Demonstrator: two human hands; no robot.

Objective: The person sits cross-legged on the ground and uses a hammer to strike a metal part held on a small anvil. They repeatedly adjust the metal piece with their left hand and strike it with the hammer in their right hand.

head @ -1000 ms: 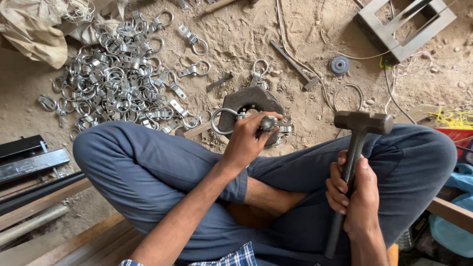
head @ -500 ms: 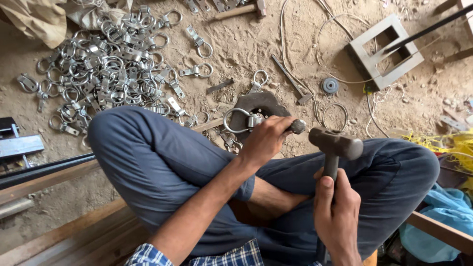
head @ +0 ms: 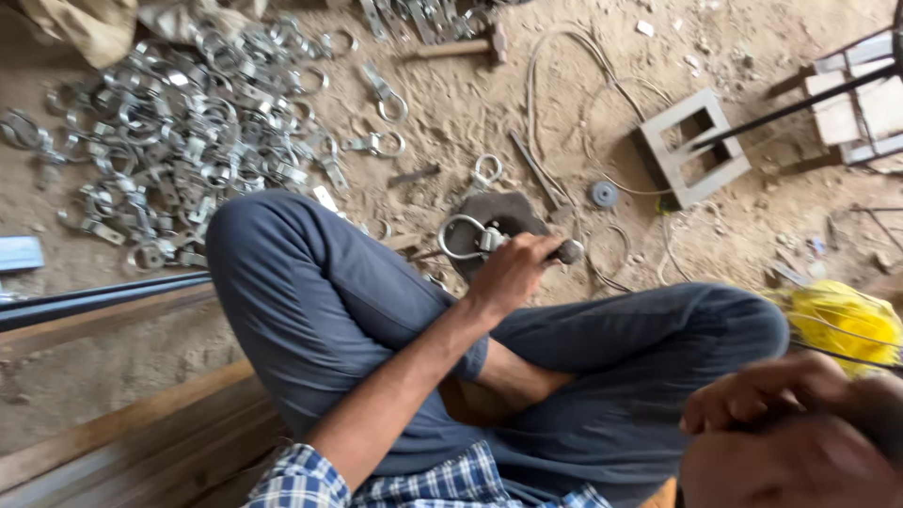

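Note:
I sit cross-legged on a sandy floor in blue trousers. My left hand reaches over my knee and grips a short metal punch, its round end sticking out past my fingers. Just left of that hand a shiny ring clamp lies on a dark iron block. My right hand is raised close to the camera at the bottom right, blurred, fingers curled as around the hammer handle. The hammer head is out of view.
A big heap of ring clamps covers the floor at upper left. A square metal frame, a small disc, loose wire and a yellow bundle lie to the right. A dark bar and planks sit at lower left.
My right hand has swung up toward the camera with the hammer, whose head has left the view. The view has shifted left. My left hand stays on the punch at the block.

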